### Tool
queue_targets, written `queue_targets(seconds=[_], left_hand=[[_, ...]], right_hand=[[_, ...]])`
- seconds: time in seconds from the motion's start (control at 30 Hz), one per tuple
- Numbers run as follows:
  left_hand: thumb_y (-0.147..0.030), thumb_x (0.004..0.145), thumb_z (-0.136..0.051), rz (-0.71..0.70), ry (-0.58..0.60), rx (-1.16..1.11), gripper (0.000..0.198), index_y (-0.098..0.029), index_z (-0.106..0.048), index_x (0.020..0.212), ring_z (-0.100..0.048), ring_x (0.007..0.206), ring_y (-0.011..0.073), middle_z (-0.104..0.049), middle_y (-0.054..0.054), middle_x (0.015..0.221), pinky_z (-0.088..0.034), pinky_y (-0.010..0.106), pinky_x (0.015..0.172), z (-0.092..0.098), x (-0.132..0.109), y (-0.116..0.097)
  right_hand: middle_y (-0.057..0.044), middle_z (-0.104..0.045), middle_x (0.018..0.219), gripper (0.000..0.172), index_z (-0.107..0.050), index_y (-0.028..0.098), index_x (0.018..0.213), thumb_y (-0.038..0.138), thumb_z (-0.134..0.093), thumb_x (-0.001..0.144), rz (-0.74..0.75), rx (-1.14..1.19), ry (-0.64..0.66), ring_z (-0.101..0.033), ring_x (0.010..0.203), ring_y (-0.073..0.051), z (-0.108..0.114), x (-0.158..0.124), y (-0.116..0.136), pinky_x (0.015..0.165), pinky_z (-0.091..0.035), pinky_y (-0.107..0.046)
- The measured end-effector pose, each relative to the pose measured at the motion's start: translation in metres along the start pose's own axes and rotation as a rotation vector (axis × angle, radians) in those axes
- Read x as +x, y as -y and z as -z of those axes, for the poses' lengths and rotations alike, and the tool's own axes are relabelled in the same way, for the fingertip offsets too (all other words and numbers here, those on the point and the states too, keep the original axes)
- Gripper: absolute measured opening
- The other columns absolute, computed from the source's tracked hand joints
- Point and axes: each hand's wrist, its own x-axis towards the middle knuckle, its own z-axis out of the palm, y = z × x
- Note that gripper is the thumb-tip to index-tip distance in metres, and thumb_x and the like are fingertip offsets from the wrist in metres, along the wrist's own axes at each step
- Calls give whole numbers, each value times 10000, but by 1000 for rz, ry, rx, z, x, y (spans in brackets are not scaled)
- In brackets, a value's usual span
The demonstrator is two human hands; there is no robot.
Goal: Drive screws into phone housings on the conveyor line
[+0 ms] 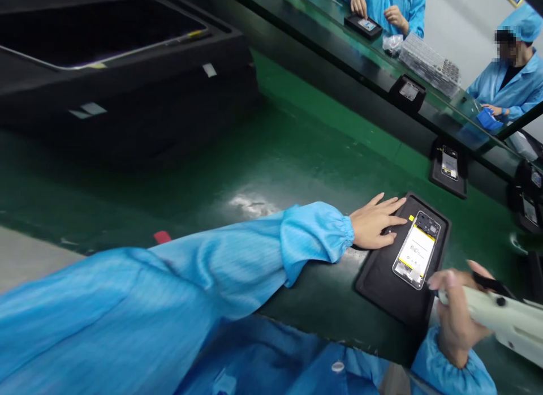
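My left hand lies spread open across the left edge of the black tray, my right hand grips a pale tool beside its right edge, and the opened phone lies on the tray toward its far edge.

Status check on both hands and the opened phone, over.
Left hand spread at edge of black tray. Right hand gripping pale tool. Opened phone on tray. Neither hand covering it.
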Motion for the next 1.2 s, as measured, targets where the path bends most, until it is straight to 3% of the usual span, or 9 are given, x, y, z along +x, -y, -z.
queue_targets(seconds=[0.13, 0.23, 0.33, 0.5, 0.6, 0.7, 0.87, 1.03, 1.2], left_hand=[[-246, 832, -495, -17, 56, -17, 513, -206, -494, 1343, -187, 1437, 270, -123, 119, 1569, -65, 520, 1175, 13, -2, 8], [-197, 806, -470, 79, 94, -8, 518, -213, -509, 1322, -298, 1398, 270, -183, 104, 1559, -133, 557, 1161, 31, -3, 9], [-172, 827, -419, 196, 56, 0, 465, -161, -549, 1273, -347, 1369, 302, -332, 135, 1503, -223, 564, 1137, 40, 2, -6], [-238, 873, -460, 155, 52, -22, 506, -100, -439, 1360, -263, 1409, 290, -326, 179, 1497, -240, 484, 1155, 15, 20, -46], [-394, 820, -610, 206, 38, -38, 692, -91, -370, 1394, -110, 1435, 368, -197, 216, 1535, -137, 605, 1146, -5, 29, -58], [-451, 741, -696, 230, 35, -29, 802, -93, -374, 1383, -31, 1441, 371, -149, 228, 1542, -69, 622, 1148, -16, 32, -59], [-242, 657, -677, 237, 36, -92, 797, -149, -377, 1390, -54, 1431, 403, -178, 193, 1547, -51, 696, 1114, -13, 31, -57], [-90, 681, -517, 218, -260, -478, 709, -145, -384, 1375, -382, 1353, 274, -377, 158, 1476, -321, 471, 1147, -4, 34, -41], [5, 709, -402, 253, -282, -529, 790, -87, -177, 1460, -459, 1299, 206, -440, 195, 1424, -449, 369, 1063, -2, 34, -31]], right_hand=[[-53, -692, 866, 312, -607, 147, 1057, 326, -655, 806, 51, -86, -149, -675, 792, -239, 30, 16, -1, 820, -537, -489], [-141, -664, 1113, 449, -638, 122, 1127, 431, -655, 801, -22, -512, -71, -636, 1018, -303, 69, 25, -32, 954, -477, -497], [-194, -606, 1225, 575, -595, 91, 1222, 496, -603, 813, 89, -779, 40, -585, 1126, -353, 104, 32, -81, 976, -460, -506], [-223, -409, 1423, 565, -454, 82, 1373, 316, -413, 860, 132, -958, 259, -454, 1271, -379, 129, 51, -128, 971, -456, -527], [-211, -462, 1387, 626, -337, 71, 1445, 216, -406, 840, 74, -1015, 179, -495, 1237, -368, 122, 52, -108, 971, -460, -517], [-178, -591, 1257, 529, -469, 90, 1368, 282, -461, 876, 175, -910, 74, -607, 1104, -332, 96, 33, -74, 904, -512, -450], [-143, -622, 1224, 385, -595, 105, 1214, 320, -439, 936, 281, -649, 373, -614, 1110, -248, 34, -12, -50, 919, -523, -371], [-167, -595, 1255, 453, -552, 91, 1266, 378, -382, 959, 131, -636, 476, -589, 1147, -273, 12, -25, -60, 927, -518, -428], [-142, -703, 1008, 532, -625, 125, 1114, 533, -323, 956, -26, -693, 407, -680, 913, -284, 15, -21, -56, 761, -528, -390]])
